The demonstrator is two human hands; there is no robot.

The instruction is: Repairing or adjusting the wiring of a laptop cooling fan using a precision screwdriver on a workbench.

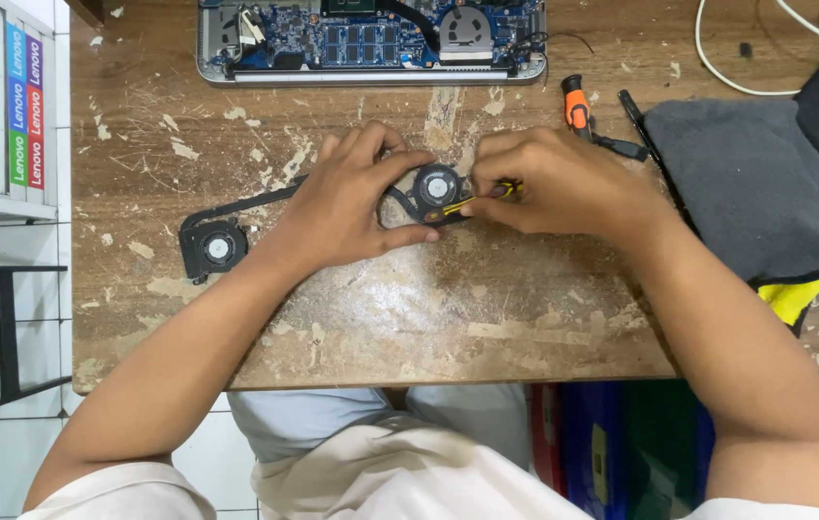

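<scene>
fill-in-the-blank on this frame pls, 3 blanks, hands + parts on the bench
1. The right hand holds a small ____ with a yellow-and-black handle.
2. The left hand steadies the cooling assembly, which has ____ round fans.
3. The opened laptop lies at the table's ____ edge.

Missing words: screwdriver; two; far

Repair workshop: opened laptop (371, 40) on scarred workbench (448, 308)

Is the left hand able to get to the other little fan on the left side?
Probably yes. The left hand rests on the fan piece near the middle, and the left fan lies uncovered on the wooden table right beside that wrist, with nothing between them.
</scene>
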